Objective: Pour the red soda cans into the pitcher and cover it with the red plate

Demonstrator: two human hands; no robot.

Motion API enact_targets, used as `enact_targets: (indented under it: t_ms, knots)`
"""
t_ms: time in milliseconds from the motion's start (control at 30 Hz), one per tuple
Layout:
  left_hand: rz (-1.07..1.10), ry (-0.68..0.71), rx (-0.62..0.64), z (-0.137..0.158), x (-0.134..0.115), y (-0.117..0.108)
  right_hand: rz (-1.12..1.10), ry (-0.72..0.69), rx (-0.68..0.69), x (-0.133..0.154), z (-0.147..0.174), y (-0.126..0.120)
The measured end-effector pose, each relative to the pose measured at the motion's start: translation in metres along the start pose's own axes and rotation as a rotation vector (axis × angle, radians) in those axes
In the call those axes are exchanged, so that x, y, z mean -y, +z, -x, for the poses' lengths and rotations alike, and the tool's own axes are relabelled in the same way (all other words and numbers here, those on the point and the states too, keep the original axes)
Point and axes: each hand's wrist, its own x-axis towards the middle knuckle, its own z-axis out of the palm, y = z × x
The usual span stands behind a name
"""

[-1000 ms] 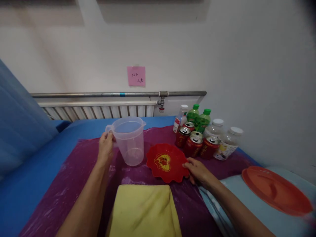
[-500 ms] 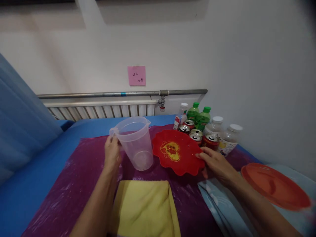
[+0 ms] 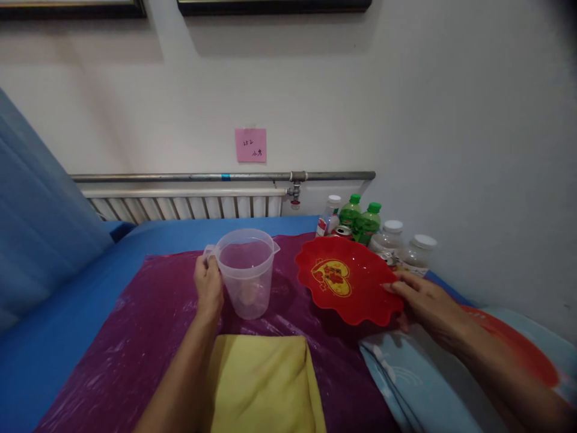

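My left hand is closed round the handle of a clear plastic measuring jug, which stands nearly upright over the purple plastic sheet, its spout to the right. My right hand pinches the right rim of a red scalloped plate with a gold heart print. The plate is held above the sheet, tilted towards me, and hides part of the cans and jars behind it. A folded yellow cloth lies in front of the jug, between my forearms.
Behind the plate stand green-capped bottles, a white-capped bottle, jars with white lids and drink cans. At right lie a light blue cloth and an orange-red lid-like disc. A radiator runs along the wall.
The red plate has moved right in my right hand, away from the jug. The jug, tilted before, is now more upright in my left hand. The camera view has shifted slightly upward.
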Motion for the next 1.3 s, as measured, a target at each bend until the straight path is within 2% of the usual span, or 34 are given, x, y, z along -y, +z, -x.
enact_targets:
  t_ms: [100,200,267,433,500,633,733,833,933,1067,1200,1300]
  knots:
    - [-0.027,-0.005,-0.046,0.002,-0.001,0.002,0.006,0.033,-0.01,0.013,0.0,0.002]
    - [-0.021,-0.016,-0.001,0.005,-0.012,-0.003,-0.002,0.001,-0.005,0.027,-0.005,0.004]
    - [0.007,-0.004,0.042,0.006,-0.026,-0.013,-0.013,-0.031,0.008,0.039,-0.008,0.006]
    - [0.141,0.09,0.047,-0.001,-0.064,-0.042,-0.037,-0.045,0.042,0.082,-0.016,0.016]
    - [0.113,0.111,0.084,-0.005,-0.079,-0.04,-0.043,-0.069,0.063,0.098,-0.021,0.023]
    - [-0.064,0.108,0.208,-0.016,-0.097,-0.017,-0.077,-0.15,0.116,0.119,-0.034,0.044]
    - [-0.11,0.067,0.189,-0.029,-0.091,-0.007,-0.094,-0.224,0.135,0.128,-0.041,0.066]
    - [-0.103,0.024,0.167,-0.036,-0.074,-0.01,-0.084,-0.268,0.135,0.133,-0.045,0.089]
    - [-0.083,0.04,0.171,-0.035,-0.063,-0.015,-0.064,-0.307,0.141,0.134,-0.049,0.109]
    - [-0.065,0.072,0.247,-0.035,-0.065,-0.007,-0.033,-0.4,0.149,0.13,-0.053,0.126]
    - [-0.058,0.093,0.357,-0.036,-0.068,0.003,-0.028,-0.469,0.094,0.124,-0.052,0.137]
    - [-0.088,0.094,0.367,-0.035,-0.066,0.003,-0.02,-0.545,0.057,0.12,-0.051,0.142]
